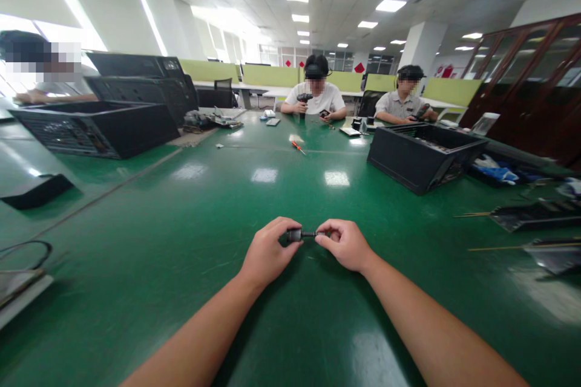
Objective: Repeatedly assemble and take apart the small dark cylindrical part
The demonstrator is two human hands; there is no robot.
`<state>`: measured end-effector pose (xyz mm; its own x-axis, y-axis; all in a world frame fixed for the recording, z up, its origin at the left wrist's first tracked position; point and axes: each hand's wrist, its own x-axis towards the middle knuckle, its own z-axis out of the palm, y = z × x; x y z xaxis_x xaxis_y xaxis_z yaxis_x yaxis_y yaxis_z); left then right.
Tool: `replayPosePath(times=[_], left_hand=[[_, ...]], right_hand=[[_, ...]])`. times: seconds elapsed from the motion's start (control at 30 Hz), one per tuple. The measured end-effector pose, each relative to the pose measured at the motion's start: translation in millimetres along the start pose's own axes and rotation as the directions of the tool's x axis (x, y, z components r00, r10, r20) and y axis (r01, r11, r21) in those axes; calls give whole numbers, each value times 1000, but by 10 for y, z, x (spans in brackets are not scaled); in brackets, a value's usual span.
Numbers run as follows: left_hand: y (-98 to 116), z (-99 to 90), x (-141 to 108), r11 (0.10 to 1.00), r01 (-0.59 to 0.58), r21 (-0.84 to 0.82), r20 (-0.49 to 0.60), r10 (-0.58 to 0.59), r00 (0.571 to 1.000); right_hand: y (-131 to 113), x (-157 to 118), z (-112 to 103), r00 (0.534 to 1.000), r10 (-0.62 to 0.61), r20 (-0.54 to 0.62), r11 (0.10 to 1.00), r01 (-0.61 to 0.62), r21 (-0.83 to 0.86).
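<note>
Over the green tabletop, my left hand pinches the thick end of a small dark metal part. This part looks like a short cylinder with a thin shaft running out to the right; its exact kind is not clear. The fingertips of my right hand close on the far end of the shaft and hide its tip. Both hands face each other, with the part held level between them.
An orange screwdriver lies farther up the table. Black computer cases stand at right and left. Across the table, a person holds a power drill; another person sits right. Blurred parts lie right.
</note>
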<state>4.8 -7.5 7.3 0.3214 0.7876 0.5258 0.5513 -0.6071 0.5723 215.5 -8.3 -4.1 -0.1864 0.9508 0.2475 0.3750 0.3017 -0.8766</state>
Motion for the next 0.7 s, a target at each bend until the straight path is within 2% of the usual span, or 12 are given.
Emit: replayPosePath(times=[0.7], left_hand=[[-16, -7, 7, 1000, -13, 8, -30, 13, 999]], right_hand=[[19, 9, -17, 1000, 0, -19, 1000, 0, -20]])
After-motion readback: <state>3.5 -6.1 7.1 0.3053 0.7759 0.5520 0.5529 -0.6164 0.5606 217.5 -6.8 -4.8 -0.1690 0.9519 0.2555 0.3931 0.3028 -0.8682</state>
